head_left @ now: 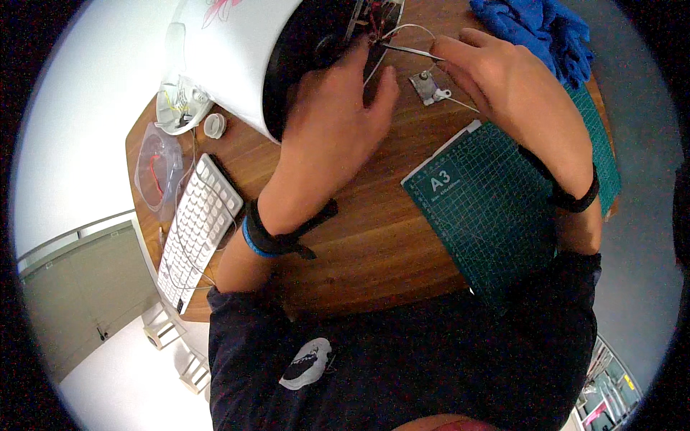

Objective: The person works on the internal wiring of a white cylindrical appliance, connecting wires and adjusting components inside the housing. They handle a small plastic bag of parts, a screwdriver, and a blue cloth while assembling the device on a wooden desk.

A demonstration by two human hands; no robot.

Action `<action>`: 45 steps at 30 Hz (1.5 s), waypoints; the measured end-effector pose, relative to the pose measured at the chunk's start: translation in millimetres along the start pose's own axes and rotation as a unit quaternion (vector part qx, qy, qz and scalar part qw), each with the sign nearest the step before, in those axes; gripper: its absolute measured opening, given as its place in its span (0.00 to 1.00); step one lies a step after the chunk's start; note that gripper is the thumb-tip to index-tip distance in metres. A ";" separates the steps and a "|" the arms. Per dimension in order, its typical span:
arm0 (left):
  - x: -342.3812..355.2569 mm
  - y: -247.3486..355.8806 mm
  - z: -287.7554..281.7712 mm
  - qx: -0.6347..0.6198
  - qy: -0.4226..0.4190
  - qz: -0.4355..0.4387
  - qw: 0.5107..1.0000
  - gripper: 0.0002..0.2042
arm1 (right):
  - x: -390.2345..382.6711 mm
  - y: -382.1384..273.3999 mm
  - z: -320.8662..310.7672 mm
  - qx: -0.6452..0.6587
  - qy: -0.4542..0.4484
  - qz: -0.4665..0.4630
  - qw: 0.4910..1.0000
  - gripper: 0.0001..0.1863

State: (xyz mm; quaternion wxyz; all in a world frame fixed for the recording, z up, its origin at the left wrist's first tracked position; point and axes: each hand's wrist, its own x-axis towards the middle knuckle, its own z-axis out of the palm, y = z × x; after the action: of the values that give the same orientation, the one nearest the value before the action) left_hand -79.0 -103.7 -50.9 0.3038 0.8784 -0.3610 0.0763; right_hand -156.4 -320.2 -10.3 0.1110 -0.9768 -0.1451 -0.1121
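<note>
A white-shelled appliance (237, 61) with a dark open end lies at the upper left of the table, wires and inner parts showing at its far edge. My left hand (334, 118) reaches over that dark opening; its thumb stands apart from the index finger, and the other fingers are partly hidden. My right hand (507, 75) is closed on a slim silver tool (413, 52), perhaps tweezers, whose tip meets the wired parts. A thin white wire (413, 27) curves above the tool. Below the tool lies a small metal plate (428, 87) with a white wire end.
A green cutting mat (489, 201) covers the right of the wooden table (359, 251). Blue cloth (539, 32) is bunched at the far right. Along the left are a white keyboard (198, 230), a clear plastic tray (158, 169), a white round cap (215, 126) and a white shell with wires (180, 104).
</note>
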 end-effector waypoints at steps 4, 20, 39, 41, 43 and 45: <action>0.4 -0.3 0.0 0.000 -0.018 -0.003 1.000 0.19 | -1.3 2.6 1.2 0.005 -0.002 -0.002 1.000 0.07; -0.5 -0.7 -0.2 0.000 -0.021 -0.012 1.000 0.20 | 0.1 -11.6 -3.0 -0.023 0.004 0.011 1.000 0.12; -0.3 5.0 -5.8 0.002 -0.052 -0.040 0.998 0.19 | -0.2 -14.8 -9.9 -0.123 0.059 -0.023 0.990 0.10; 0.3 4.9 -5.2 0.002 -0.047 -0.029 0.998 0.19 | -1.8 -13.1 -7.5 -0.153 0.056 -0.026 0.986 0.08; -0.7 1.6 -1.1 0.003 -0.029 -0.022 0.999 0.19 | -1.7 -10.9 -6.2 -0.163 0.054 -0.035 0.985 0.07; 0.3 2.5 -2.6 0.003 -0.029 -0.013 0.999 0.18 | -1.4 -10.1 -6.8 -0.159 0.053 -0.046 0.985 0.07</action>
State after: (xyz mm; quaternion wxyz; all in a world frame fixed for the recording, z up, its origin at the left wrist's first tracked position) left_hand -80.2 -103.7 -47.6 0.2913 0.8860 -0.3576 0.0478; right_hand -162.1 -312.8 -2.3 -0.0436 -0.9669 -0.1637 -0.1905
